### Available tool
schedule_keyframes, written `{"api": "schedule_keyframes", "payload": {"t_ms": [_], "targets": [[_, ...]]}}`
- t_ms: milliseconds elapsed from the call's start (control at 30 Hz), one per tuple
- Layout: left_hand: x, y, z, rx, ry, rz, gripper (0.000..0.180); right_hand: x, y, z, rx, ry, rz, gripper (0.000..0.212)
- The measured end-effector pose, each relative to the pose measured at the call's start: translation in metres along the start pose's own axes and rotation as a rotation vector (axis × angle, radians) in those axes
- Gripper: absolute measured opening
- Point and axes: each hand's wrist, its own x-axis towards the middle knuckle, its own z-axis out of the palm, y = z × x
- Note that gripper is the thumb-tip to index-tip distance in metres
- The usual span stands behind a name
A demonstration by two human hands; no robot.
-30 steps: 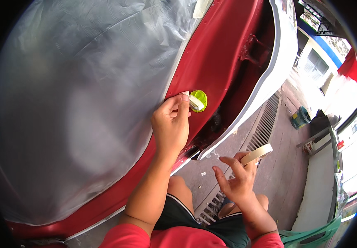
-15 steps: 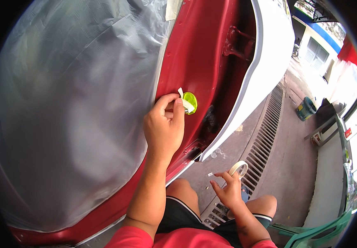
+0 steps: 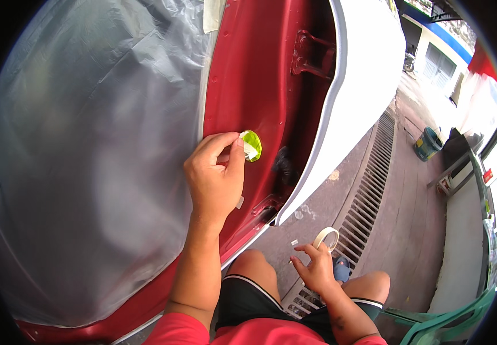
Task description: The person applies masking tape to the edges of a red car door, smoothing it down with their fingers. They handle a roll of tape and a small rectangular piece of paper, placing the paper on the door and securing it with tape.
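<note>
My left hand (image 3: 216, 167) is closed in a pinch on a short strip of pale masking tape (image 3: 246, 148). The strip lies partly over a round yellow-green patch (image 3: 253, 142) on the red painted metal (image 3: 254, 86) of a vehicle body. Fingertips and thumb touch the patch's left edge; the strip's end between them is hidden. Lower and to the right, above my knees, my right hand (image 3: 317, 270) carries a roll of masking tape (image 3: 324, 234) hooked on its rear fingers. Its thumb and index finger are apart.
Grey plastic sheeting (image 3: 93, 161) covers the opening on the left. A white panel (image 3: 358, 75) curves along the red metal. On the floor, a drain grate (image 3: 369, 184) runs lengthwise, with a bucket (image 3: 428, 145) beyond. A green chair (image 3: 450, 322) stands at lower right.
The strip's upper end, which stuck up before, now lies lower at the patch. My left hand has pressed closer to it. The whole view has shifted slightly; the right hand still holds the roll.
</note>
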Motion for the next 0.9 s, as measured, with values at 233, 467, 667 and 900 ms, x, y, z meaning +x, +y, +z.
{"api": "schedule_keyframes", "payload": {"t_ms": [233, 467, 667, 900], "targets": [[0.004, -0.003, -0.015, 0.036, -0.169, 0.082, 0.015, 0.000, -0.002, 0.001, -0.005, -0.011, 0.022, 0.030], [0.001, -0.020, -0.017, 0.112, -0.186, 0.385, 0.016, 0.000, -0.005, 0.001, -0.049, -0.011, 0.024, 0.028], [0.001, -0.037, -0.022, 0.321, -0.197, 0.571, 0.021, 0.000, -0.009, 0.006, -0.045, -0.036, 0.003, 0.028], [-0.011, -0.031, -0.018, 0.299, -0.166, 0.475, 0.054, -0.001, -0.007, 0.014, -0.045, -0.047, -0.020, 0.029]]}}
